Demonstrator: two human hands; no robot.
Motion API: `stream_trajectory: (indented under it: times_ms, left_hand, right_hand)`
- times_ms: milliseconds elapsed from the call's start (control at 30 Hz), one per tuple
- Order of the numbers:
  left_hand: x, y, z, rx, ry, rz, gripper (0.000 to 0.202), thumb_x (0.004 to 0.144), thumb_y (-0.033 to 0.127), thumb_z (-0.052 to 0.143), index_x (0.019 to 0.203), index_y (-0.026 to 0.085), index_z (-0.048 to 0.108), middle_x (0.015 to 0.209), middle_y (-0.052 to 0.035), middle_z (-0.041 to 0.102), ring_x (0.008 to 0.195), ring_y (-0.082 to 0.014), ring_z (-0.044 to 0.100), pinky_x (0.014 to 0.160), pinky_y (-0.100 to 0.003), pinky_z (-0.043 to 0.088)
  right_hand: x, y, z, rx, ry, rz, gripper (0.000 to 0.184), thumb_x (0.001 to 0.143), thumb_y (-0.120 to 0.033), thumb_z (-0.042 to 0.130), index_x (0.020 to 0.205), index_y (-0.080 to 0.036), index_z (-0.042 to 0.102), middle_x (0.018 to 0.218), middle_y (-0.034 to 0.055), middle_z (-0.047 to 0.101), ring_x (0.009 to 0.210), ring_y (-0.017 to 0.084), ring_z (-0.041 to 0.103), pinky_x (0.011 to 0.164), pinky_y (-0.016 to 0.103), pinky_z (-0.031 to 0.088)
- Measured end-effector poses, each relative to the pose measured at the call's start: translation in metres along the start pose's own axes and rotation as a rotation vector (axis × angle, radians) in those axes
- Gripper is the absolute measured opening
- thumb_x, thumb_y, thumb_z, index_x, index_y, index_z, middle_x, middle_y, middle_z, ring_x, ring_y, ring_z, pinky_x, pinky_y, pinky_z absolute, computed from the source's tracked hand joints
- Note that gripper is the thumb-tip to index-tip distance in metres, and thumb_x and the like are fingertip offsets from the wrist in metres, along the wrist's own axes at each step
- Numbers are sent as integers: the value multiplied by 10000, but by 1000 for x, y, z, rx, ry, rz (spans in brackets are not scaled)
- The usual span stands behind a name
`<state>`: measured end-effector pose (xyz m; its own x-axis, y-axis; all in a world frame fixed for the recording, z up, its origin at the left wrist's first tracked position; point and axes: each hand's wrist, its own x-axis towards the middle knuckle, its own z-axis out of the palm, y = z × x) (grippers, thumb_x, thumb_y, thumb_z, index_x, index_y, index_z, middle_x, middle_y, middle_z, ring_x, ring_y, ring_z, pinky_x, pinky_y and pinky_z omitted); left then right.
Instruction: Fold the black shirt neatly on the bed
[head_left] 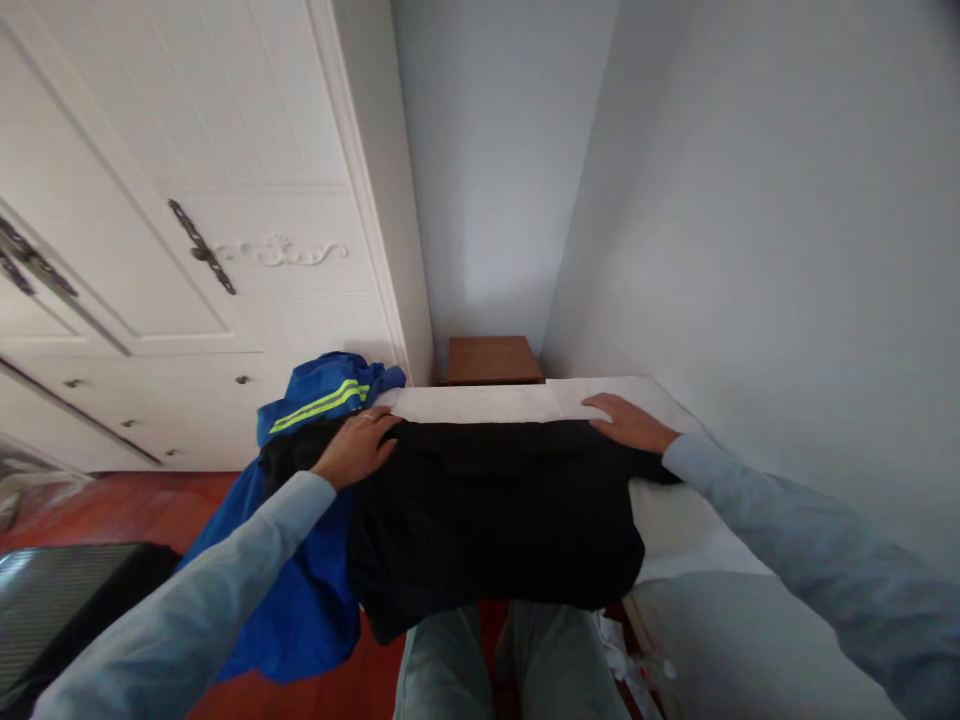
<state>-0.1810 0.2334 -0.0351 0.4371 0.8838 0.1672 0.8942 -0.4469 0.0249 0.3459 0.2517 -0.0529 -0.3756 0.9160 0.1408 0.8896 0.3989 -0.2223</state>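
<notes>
A black short-sleeved shirt (495,520) lies spread over a white-covered surface, its lower part hanging over the front edge towards my legs. My left hand (358,447) rests on the shirt's far left corner, its fingers stretched out and the thumb apart. At the far right corner, by the right sleeve, my right hand (630,420) lies with fingers extended past the fabric's edge and the thumb on the black cloth. Blue clothing (315,590) with a yellow-and-silver reflective stripe sits at the left, partly under the black shirt.
A white wardrobe (300,120) with dark handles stands at the left. Behind the white surface (480,402) is a brown wooden top (495,358). A grey wall (750,200) closes the right side. A dark ribbed object (67,610) is at lower left, above the reddish floor (172,500).
</notes>
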Motion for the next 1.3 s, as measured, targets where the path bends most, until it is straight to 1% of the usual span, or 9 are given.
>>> stream_trajectory:
  times_ms: [67,200,367,500,633,767,967,1133,1300]
  left_hand:
    - [12,28,16,-56,-61,185,500,929,374,530,1393,193,558,1467,-135,510,1348,-262,508,1150,-438,424]
    - [37,56,48,-109,-179,361,605,858,394,668,1418,203,540,1510,-127,475,1398,-281,463,1173,-459,393]
    - [52,56,67,-185,-193,423,269,924,271,578,1152,206,704,1303,-86,645,1325,-233,538,1132,-417,427]
    - [53,57,59,-279,-110,329,270,977,244,464,1076,188,709,1149,-76,702,1148,-189,634,1044,-353,473]
    - [65,63,38,-353,-87,209,314,990,274,427,1092,175,707,1117,-70,716,1028,-177,667,970,-313,496]
    - [83,67,24,-361,-117,109,344,985,307,424,1084,184,729,1129,-67,729,1065,-197,670,985,-315,489]
    - [110,62,25,-342,-117,18,348,961,327,437,996,201,760,1032,-64,753,998,-197,689,936,-292,490]
    - [160,51,43,-413,-19,-191,347,985,310,410,993,170,728,997,-84,741,965,-176,687,918,-265,484]
    - [177,44,68,-407,26,-310,482,1041,369,268,1195,85,625,1169,-177,684,1119,-230,659,999,-347,481]
  right_hand:
    - [3,-38,16,28,-97,-286,450,915,-315,538,1338,-175,599,1343,129,598,1257,244,562,1131,435,436]
    - [13,-90,42,-17,-174,-495,509,878,-248,629,1378,-167,570,1376,148,561,1255,254,552,1084,430,461]
    - [25,-93,61,-84,-211,-549,325,919,-201,584,1232,-160,656,1279,139,617,1160,234,593,1001,404,486]
    - [28,-85,65,-35,-212,-557,276,997,-206,436,1043,-159,704,1065,109,686,1022,194,624,950,368,487]
    - [28,-89,59,146,-174,-464,315,1017,-348,454,1150,-158,667,1125,116,671,1065,197,618,991,367,483]
    - [23,-105,62,180,-170,-410,776,858,-573,671,1469,-145,458,1485,185,449,1349,284,474,1121,431,425]
    - [43,-104,81,232,-19,-320,322,969,-248,472,1228,-178,648,1183,123,653,1109,217,618,997,396,500]
    - [108,-69,88,568,85,94,241,929,-315,525,1041,-167,677,979,61,699,919,174,657,897,334,539]
    - [146,-43,97,524,198,337,339,954,-304,448,1212,-145,598,1097,123,680,1018,193,657,976,387,518]
